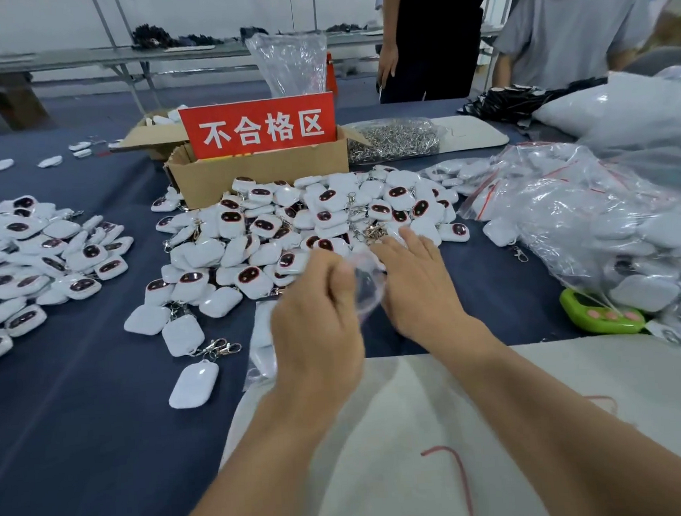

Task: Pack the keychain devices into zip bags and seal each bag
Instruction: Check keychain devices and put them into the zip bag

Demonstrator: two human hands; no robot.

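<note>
Hands at a filmy clear zip bag (pixel 367 286): left hand (pixel 314 311) in a pinch, right hand (pixel 416 279) straight-fingered alongside.

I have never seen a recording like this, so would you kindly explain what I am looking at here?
There is no machine: a person works bare-handed, and the one picture comes from a camera on their head, looking down. The left hand pinches a clear zip bag; the right hand touches it with straighter fingers, though blur hides detail. On the dark blue table lie a pile of white keychain devices, a cardboard box with a red sign, and filled bags on the right.
</note>
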